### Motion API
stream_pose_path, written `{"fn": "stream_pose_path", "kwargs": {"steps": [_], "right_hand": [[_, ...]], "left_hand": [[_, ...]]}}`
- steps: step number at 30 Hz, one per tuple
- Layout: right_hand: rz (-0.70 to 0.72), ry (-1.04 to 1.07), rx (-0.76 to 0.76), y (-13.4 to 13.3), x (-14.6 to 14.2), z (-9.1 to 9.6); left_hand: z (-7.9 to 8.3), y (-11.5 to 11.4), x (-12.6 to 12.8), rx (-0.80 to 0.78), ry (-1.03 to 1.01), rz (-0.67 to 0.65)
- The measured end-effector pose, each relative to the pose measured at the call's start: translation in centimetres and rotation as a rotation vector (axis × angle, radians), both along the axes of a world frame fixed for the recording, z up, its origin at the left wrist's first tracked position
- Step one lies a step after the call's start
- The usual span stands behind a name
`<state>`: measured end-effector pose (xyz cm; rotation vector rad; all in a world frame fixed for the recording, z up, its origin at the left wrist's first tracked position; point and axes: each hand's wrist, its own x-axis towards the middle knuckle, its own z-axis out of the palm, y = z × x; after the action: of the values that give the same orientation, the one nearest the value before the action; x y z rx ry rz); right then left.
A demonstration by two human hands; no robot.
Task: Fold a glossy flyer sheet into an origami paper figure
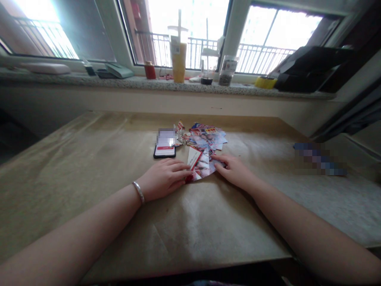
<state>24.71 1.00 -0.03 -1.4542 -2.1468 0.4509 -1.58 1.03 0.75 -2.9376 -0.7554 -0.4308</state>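
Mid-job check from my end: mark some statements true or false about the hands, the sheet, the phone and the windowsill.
1. The left hand and right hand both touch the creased printed sheet. True.
2. The bracelet is on the right wrist. False: it is on the left.
3. The phone is held in the left hand. False: it lies on the table.
4. A tall cup stands on the windowsill. True.
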Motion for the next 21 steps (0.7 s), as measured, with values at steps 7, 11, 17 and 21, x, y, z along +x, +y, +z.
{"fn": "stream_pose_path", "kwargs": {"steps": [7, 11, 17, 21], "right_hand": [[0.185, -0.163, -0.003, -0.6, -0.1, 0.2], [0.282, -0.237, 0.022, -0.8, 0.2, 0.4], [0.301, -0.322, 0.060, -1.2, 0.4, 0.9], [0.272, -0.399, 0.136, -1.2, 0.5, 1.2]], "left_hand": [[-0.2, 0.0, 0.0, -0.073, 0.011, 0.037], [-0.4, 0.1, -0.2, -0.090, 0.009, 0.047], [-0.5, 0.2, -0.3, -0.092, 0.042, 0.069], [-0.5, 0.3, -0.4, -0.091, 0.031, 0.053]]}}
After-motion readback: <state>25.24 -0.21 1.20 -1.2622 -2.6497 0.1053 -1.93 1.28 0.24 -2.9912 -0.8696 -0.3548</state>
